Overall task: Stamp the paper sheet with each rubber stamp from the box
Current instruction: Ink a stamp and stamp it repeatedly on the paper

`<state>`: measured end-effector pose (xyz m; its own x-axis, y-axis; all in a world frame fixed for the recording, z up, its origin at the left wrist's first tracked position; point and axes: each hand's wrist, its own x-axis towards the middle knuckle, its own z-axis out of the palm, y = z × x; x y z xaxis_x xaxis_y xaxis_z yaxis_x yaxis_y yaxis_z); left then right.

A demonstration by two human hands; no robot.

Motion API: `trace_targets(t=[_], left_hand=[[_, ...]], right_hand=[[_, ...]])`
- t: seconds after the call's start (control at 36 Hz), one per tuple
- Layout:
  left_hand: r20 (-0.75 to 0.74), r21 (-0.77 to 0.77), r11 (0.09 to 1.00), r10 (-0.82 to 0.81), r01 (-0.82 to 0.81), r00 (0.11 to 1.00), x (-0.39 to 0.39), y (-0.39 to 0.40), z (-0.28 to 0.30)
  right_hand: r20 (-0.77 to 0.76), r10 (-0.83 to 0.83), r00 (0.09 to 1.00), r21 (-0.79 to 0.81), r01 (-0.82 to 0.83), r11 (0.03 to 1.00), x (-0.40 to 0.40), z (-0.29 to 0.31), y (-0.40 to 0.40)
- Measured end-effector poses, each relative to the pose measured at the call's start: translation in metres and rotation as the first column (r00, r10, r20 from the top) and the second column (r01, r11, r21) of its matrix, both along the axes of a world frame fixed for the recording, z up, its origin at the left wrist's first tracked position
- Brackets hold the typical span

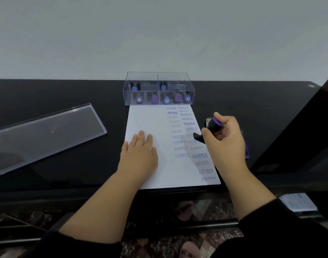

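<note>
Gripping black rubber stamp with purple cap (211, 125), right hand (224, 138) curls fingers round handle, base tilted over right edge of white paper sheet (150, 118). Left hand (141, 153) flat, fingers straight, pressing sheet.

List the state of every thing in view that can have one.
Box: open, lid off, stamps inside.
Lid: lying flat on the table, left of the paper.
Paper sheet: flat, right side covered in stamped words, left side blank.
Left hand: pressing flat on the paper.
Right hand: gripping a stamp.
Stamp: held tilted beside the paper's right edge.
</note>
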<state>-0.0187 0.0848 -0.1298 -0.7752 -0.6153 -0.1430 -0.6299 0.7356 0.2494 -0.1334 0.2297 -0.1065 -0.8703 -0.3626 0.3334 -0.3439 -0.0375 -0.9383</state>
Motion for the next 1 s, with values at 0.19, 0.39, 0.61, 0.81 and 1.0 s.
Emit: trace_targets(t=[0.19, 0.39, 0.61, 0.81, 1.0], left_hand=[[0.006, 0.006, 1.0, -0.002, 0.002, 1.0, 0.0, 0.0, 0.0], [0.012, 0.013, 1.0, 0.002, -0.002, 1.0, -0.002, 0.001, 0.001], [0.006, -0.007, 1.0, -0.018, 0.018, 1.0, -0.007, 0.008, 0.001], [-0.009, -0.03, 0.999, -0.031, 0.031, 0.999, -0.009, 0.012, 0.0], [-0.005, -0.037, 0.999, -0.028, 0.028, 1.0, -0.01, 0.011, -0.002]], right_hand=[[-0.012, -0.01, 1.0, 0.039, 0.01, 0.999, -0.001, 0.0, 0.001], [-0.001, -0.033, 0.999, 0.077, 0.033, 0.996, -0.003, -0.002, 0.002], [-0.057, -0.09, 0.994, 0.25, 0.102, 0.963, -0.005, 0.002, 0.012], [-0.149, -0.154, 0.977, 0.401, 0.202, 0.894, -0.016, 0.006, 0.024], [-0.157, -0.224, 0.962, 0.452, 0.271, 0.85, -0.032, 0.002, 0.036]])
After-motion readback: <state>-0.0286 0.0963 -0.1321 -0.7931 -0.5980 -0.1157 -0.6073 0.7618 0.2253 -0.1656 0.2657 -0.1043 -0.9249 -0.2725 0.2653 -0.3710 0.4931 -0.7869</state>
